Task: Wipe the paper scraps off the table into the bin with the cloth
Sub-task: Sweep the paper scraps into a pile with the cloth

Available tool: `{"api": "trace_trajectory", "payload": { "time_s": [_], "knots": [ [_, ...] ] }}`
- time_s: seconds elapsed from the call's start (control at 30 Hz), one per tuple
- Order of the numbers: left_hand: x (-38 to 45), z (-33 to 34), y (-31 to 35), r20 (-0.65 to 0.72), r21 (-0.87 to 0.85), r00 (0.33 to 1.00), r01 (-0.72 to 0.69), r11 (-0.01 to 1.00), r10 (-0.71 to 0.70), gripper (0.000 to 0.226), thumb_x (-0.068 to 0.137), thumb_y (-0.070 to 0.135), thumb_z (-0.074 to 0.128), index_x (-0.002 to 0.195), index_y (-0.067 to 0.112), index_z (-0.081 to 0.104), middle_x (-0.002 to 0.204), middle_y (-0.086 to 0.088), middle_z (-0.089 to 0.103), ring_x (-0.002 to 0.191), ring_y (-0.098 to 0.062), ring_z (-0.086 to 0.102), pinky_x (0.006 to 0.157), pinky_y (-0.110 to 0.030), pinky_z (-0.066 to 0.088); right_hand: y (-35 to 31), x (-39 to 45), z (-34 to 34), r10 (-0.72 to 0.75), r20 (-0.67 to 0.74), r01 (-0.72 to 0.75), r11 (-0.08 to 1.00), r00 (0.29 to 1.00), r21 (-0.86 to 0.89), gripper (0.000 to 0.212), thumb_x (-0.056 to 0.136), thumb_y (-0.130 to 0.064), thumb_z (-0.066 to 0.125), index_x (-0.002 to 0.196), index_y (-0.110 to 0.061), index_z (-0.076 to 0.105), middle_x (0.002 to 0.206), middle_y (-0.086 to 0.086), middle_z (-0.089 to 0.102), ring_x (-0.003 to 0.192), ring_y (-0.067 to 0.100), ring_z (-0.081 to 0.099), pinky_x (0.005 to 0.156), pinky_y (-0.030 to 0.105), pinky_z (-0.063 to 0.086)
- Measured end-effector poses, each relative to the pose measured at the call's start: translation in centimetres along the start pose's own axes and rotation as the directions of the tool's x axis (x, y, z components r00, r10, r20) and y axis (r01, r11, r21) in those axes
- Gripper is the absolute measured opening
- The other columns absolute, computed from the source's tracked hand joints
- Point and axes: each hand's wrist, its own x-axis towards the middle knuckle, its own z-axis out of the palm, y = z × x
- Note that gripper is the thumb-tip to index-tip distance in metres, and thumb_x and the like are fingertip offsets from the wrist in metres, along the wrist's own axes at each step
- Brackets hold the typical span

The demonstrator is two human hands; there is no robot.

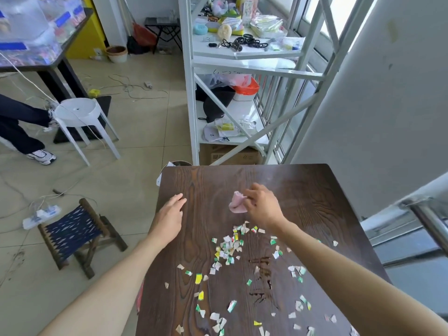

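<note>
A dark wooden table fills the lower half of the head view. Several white, green and yellow paper scraps lie scattered over its middle and near part. My right hand grips a small crumpled pink cloth just above the tabletop, beyond the thickest cluster of scraps. My left hand rests flat, fingers apart, on the table's left edge and holds nothing. Past the table's far left corner only the rim of the bin shows; the table hides most of it.
A white metal shelf unit full of small items stands beyond the table. A low woven stool and a power strip sit on the floor at left, near a white plastic stool. Another person's legs are at far left.
</note>
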Motion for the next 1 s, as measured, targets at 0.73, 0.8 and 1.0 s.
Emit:
{"api": "trace_trajectory", "payload": {
  "time_s": [0.73,0.8,1.0],
  "knots": [
    [1.1,4.0,5.7,0.077,-0.008,0.984,-0.158,0.987,0.159,0.046,0.093,0.001,0.045,0.136,0.018,0.048,0.151,0.004,0.035,0.143,-0.012,0.023,0.116,-0.031,0.021,1.3,-9.1,0.9,0.024,-0.053,-0.021,0.999,0.998,0.048,0.020,0.082,-0.019,0.034,0.084,-0.023,0.053,0.079,0.000,0.041,0.076,0.027,0.050,0.063,0.031,0.030],
    [0.9,4.2,6.0,0.065,-0.026,0.987,-0.143,0.989,0.144,0.045,0.093,0.001,0.047,0.135,0.017,0.049,0.151,0.003,0.036,0.143,-0.014,0.024,0.115,-0.031,0.021,4.9,-8.5,-1.4,0.135,-0.135,-0.137,0.991,0.982,-0.003,0.023,0.082,-0.017,0.040,0.090,-0.020,0.061,0.082,0.003,0.049,0.079,0.028,0.053,0.064,0.033,0.037],
    [1.1,4.7,6.1,0.075,-0.022,0.987,-0.141,0.990,0.142,0.045,0.093,0.002,0.048,0.134,0.018,0.050,0.151,0.004,0.036,0.143,-0.014,0.024,0.116,-0.036,0.024,14.6,-9.4,-6.0,0.492,-0.301,-0.535,0.842,0.817,-0.073,0.032,0.087,-0.012,0.043,0.108,-0.017,0.067,0.100,0.011,0.056,0.093,0.034,0.055,0.082,0.043,0.047]
  ]
}}
